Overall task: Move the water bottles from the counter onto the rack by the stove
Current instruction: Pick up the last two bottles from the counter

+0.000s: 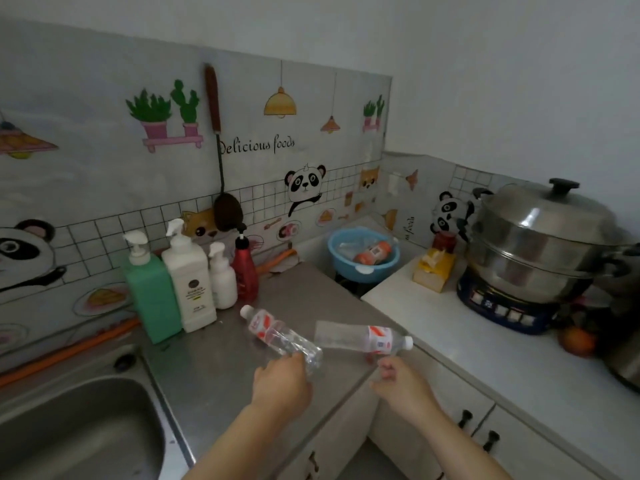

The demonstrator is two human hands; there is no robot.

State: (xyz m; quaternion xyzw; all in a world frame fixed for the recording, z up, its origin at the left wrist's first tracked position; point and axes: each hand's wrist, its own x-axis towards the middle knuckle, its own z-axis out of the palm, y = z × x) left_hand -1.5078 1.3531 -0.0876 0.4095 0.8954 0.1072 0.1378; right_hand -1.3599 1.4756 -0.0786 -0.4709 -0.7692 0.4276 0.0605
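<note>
Head view: left hand (pixel 280 379) curled round the base end of the first water bottle (pixel 277 329), tilted over the steel counter (pixel 214 368) with its cap pointing away. Right hand (pixel 401 382) loosely curled just beneath the neck of the second water bottle (pixel 360 337), near the counter's edge; contact unclear, perhaps only brushing. Risks: swings and slips from an end-only grip; rolls off the edge if nudged rather than pinched.

Left hand (pixel 282 379) on left bottle (pixel 280 332) over steel counter (pixel 207 368), right hand (pixel 403 386) just beneath right bottle (pixel 363 337).
</note>
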